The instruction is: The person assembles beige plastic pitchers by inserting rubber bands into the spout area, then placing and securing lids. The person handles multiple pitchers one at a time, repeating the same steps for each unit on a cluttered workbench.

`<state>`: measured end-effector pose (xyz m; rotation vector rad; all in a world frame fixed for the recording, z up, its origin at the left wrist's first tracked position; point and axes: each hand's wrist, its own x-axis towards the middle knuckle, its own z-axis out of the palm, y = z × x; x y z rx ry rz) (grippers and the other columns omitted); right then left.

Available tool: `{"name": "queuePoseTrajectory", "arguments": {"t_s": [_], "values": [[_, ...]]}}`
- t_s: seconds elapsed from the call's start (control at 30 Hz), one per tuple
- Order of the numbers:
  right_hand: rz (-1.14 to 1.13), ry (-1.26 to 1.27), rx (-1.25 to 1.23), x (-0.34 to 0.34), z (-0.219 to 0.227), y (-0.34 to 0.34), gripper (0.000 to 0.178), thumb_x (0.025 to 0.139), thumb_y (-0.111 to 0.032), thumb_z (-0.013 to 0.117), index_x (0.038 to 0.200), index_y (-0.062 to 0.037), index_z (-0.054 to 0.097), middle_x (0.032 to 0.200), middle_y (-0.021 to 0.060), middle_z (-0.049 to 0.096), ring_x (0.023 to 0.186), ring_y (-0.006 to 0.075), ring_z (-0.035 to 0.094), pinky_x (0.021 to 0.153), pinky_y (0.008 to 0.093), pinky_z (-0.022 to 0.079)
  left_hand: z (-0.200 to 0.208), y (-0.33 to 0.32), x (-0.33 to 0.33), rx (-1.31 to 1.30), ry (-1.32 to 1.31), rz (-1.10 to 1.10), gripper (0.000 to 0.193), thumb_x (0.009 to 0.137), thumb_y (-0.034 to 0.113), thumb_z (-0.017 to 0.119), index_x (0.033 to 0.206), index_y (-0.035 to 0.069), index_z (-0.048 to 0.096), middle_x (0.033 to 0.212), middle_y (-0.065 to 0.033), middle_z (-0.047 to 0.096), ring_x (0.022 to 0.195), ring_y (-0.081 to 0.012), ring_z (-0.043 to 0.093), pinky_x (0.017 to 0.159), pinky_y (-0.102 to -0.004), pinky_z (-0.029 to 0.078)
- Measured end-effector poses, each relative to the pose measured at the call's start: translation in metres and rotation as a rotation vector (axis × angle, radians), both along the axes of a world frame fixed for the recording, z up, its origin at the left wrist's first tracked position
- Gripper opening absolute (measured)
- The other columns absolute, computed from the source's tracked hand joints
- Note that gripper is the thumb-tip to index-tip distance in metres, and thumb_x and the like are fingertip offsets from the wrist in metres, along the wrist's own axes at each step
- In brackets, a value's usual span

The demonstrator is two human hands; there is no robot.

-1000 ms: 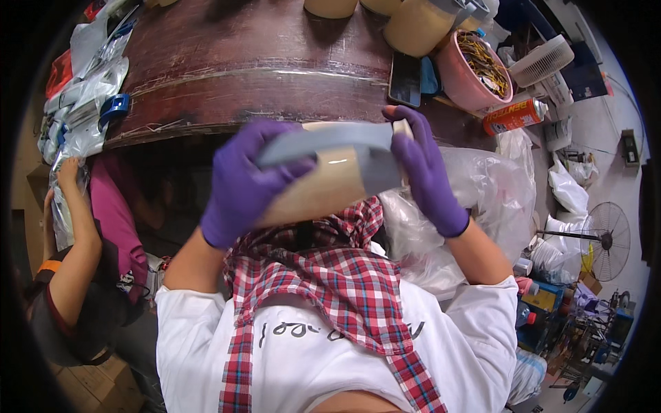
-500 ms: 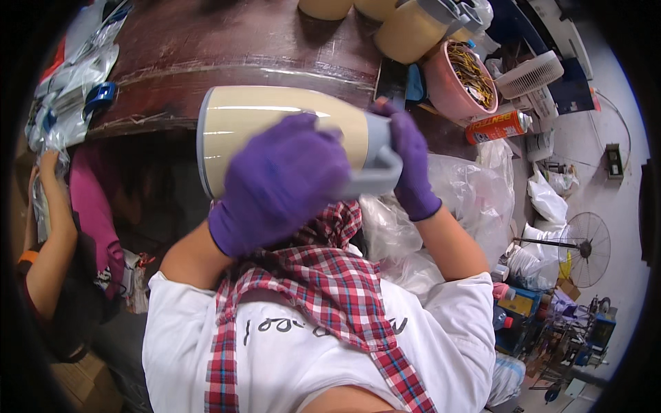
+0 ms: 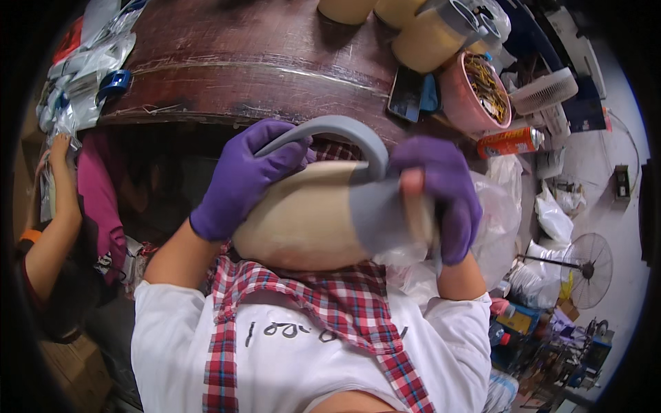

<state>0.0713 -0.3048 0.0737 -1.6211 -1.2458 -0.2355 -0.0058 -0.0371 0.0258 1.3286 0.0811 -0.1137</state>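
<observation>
A cream thermos jug (image 3: 299, 217) with a grey collar and a grey handle lies sideways in front of my chest, its mouth end toward the right and blurred by motion. My left hand (image 3: 251, 172), in a purple glove, is closed on the jug at the handle's lower end and the body beside it. Around the mouth end curls my right hand (image 3: 444, 193), also gloved in purple. Its fingers are partly smeared, and a bare fingertip shows beside the collar. The jug's underside rests close against the checked apron (image 3: 310, 289).
Several more cream jugs (image 3: 427, 41) stand on the dark red table (image 3: 255, 82). Near its right end are a phone (image 3: 405, 93), a pink basket (image 3: 458, 96) of wires or ties and an orange spray can (image 3: 509, 142). Another person's arm (image 3: 62, 206) handles plastic at the left.
The jug has been turned so its handle now points up and away, and lowered toward my chest. My left hand has shifted from the body's middle to the handle's lower end.
</observation>
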Motion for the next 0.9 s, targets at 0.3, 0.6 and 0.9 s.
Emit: {"name": "queuePoseTrajectory", "arguments": {"t_s": [0.3, 0.6, 0.9], "values": [[-0.295, 0.689, -0.083, 0.045, -0.103, -0.008, 0.031, 0.099, -0.016, 0.049, 0.124, -0.0008, 0.06, 0.118, 0.0072, 0.064, 0.105, 0.0171, 0.063, 0.095, 0.0302, 0.049, -0.006, -0.066, -0.039, 0.864, -0.76, 0.048, 0.037, 0.091, 0.019, 0.067, 0.121, 0.0, 0.058, 0.112, -0.0152, 0.064, 0.106, -0.0343, 0.06, 0.108, -0.0548, 0.037], [-0.797, 0.443, 0.295, 0.136, -0.018, -0.118, 0.028, 0.101, -0.012, 0.052, 0.124, 0.0001, 0.064, 0.118, 0.0056, 0.067, 0.108, 0.0125, 0.06, 0.097, 0.0269, 0.046, 0.001, 0.003, 0.05, 0.026, -0.569, 0.438, 0.035, 0.098, 0.014, 0.067, 0.129, 0.007, 0.052, 0.114, -0.0043, 0.063, 0.107, -0.0135, 0.058, 0.101, -0.032, 0.043], [-1.322, -0.145, -0.873, 0.225, -0.049, -0.235, 0.042, 0.078, -0.009, 0.06, 0.113, -0.0237, 0.075, 0.121, 0.0049, 0.068, 0.113, 0.0303, 0.061, 0.1, 0.042, 0.047, -0.083, -0.005, 0.097, 0.297, -0.531, 0.458, 0.037, 0.088, 0.001, 0.075, 0.12, 0.005, 0.056, 0.128, -0.0059, 0.055, 0.108, -0.0134, 0.058, 0.092, -0.0287, 0.049]]}}
